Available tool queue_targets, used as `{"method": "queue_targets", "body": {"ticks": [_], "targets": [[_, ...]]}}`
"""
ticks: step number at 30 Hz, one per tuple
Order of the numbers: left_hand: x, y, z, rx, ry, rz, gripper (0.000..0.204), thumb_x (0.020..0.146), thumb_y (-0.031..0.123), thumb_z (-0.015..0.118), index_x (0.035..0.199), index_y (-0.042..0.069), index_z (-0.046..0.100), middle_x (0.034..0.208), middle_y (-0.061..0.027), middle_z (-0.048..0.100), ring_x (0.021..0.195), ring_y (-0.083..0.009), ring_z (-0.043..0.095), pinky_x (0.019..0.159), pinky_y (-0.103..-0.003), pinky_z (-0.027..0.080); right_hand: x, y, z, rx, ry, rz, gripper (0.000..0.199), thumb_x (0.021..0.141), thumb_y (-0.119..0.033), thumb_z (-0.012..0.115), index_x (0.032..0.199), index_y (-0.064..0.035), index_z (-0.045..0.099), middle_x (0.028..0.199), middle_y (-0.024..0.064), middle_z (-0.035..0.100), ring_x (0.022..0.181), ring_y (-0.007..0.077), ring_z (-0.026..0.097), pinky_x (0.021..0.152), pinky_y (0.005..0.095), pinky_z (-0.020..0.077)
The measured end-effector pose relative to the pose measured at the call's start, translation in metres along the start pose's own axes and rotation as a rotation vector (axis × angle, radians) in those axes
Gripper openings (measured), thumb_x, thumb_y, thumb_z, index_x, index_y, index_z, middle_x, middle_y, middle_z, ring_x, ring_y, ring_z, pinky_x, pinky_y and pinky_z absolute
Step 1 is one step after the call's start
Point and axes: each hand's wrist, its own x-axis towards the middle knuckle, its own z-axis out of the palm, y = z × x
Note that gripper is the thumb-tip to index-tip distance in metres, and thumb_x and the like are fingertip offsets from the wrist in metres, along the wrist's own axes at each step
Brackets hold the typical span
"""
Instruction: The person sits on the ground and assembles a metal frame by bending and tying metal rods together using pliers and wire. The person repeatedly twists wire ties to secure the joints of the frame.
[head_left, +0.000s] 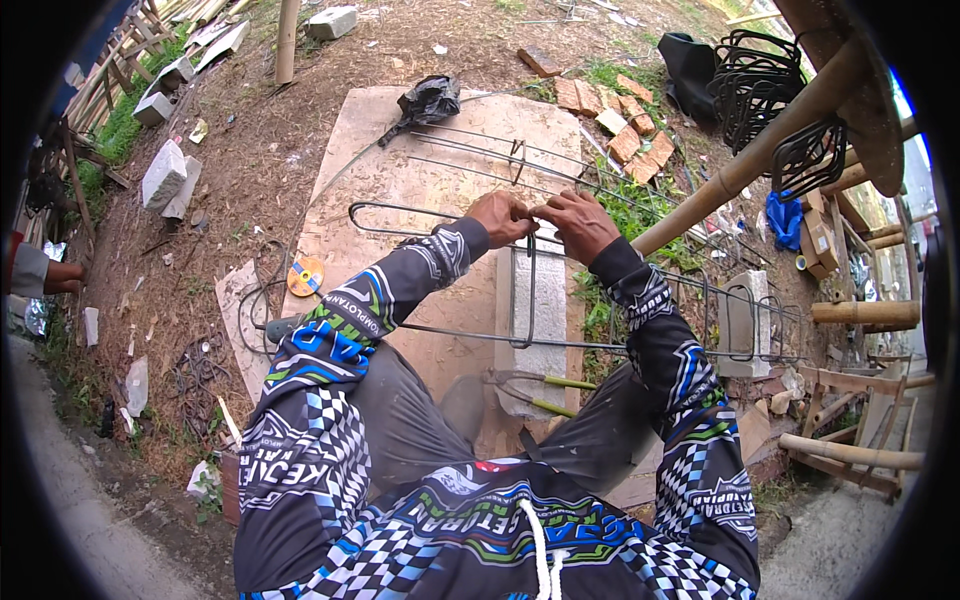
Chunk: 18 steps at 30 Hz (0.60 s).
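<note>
A frame of long thin steel rods (450, 331) stretches from the board in front of me to the right. A rectangular bent steel stirrup (531, 300) hangs at its near end. My left hand (503, 218) and my right hand (578, 222) meet at the top of this stirrup, both with fingers pinched. Whatever lies between their fingertips is too small to make out. Below them, a pale concrete block (547, 290) sits under the frame. A cutter with yellow-green handles (548, 379) lies between my legs. Another stirrup (741, 320) stands farther right on the rods.
A worn board (345, 160) carries a black plastic bag (430, 100) and, at its left edge, an orange disc (306, 275). Bricks (625, 143) lie beyond. A bamboo pole (720, 195) slants at right near hanging stirrups (755, 90). Another person's limb (62, 277) shows far left.
</note>
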Motion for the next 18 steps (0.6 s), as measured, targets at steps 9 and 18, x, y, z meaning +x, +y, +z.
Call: {"method": "queue_targets", "body": {"ticks": [9,18], "targets": [[0.006,-0.007,-0.009,-0.081,-0.151,0.029,0.035,0.075,0.022,0.071,0.1,-0.001,0.072,0.091,-0.0178,0.072,0.082,-0.0229,0.069,0.076,-0.034,0.054,0.014,-0.001,0.007,0.164,-0.016,0.119,0.022,0.086,-0.03,0.062,0.08,-0.0092,0.063,0.074,0.0124,0.062,0.077,0.0296,0.063,0.07,0.0428,0.0475],[0.015,-0.004,-0.012,0.386,-0.268,0.105,0.024,0.08,0.022,0.069,0.088,0.0,0.072,0.078,-0.0241,0.067,0.078,-0.0371,0.067,0.071,-0.043,0.051,0.009,-0.036,0.039,0.439,0.268,0.683,0.032,0.084,-0.035,0.063,0.076,-0.0038,0.067,0.076,0.0191,0.066,0.075,0.0373,0.065,0.074,0.0463,0.0497]]}}
